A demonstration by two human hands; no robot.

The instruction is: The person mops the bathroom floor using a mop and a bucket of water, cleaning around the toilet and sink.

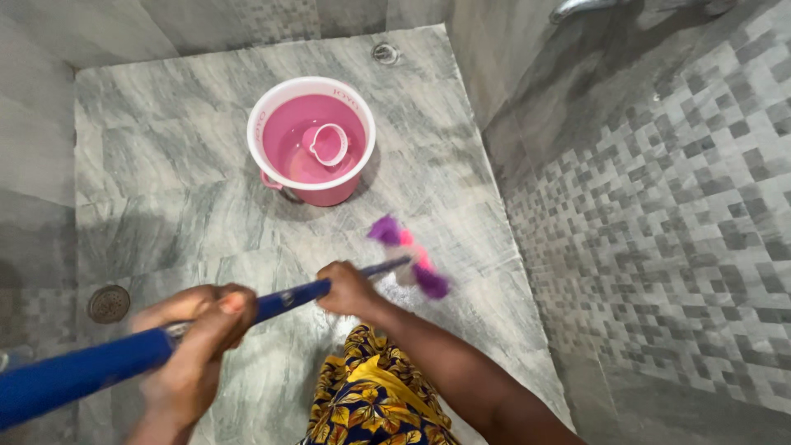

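Left hand is wrapped shut around the blue handle of the mop, low in the frame; I see the fingers curled over the top, thumb side hidden. Right hand is further down the same handle, fist closed on it where the blue gets thinner. Near end of the handle is cut off by the left frame edge. Mop head is smeared by motion, just purple and pink blobs past the right hand, over the grey marble floor; I can't tell if it touches the floor or what shape it is.

Pink bucket with white rim stands upright on the floor, well apart from the mop head, toward the far wall. It holds water, about partly full, and a small pink scoop cup sits inside, tilted, open mouth toward the camera. Bucket's handle side is mostly hidden behind its own body.

Round floor drain at left, near the left hand, partly in shadow. Second small drain by the far corner. Mosaic tile wall on the right. Patterned yellow and dark skirt cut off at the bottom edge.
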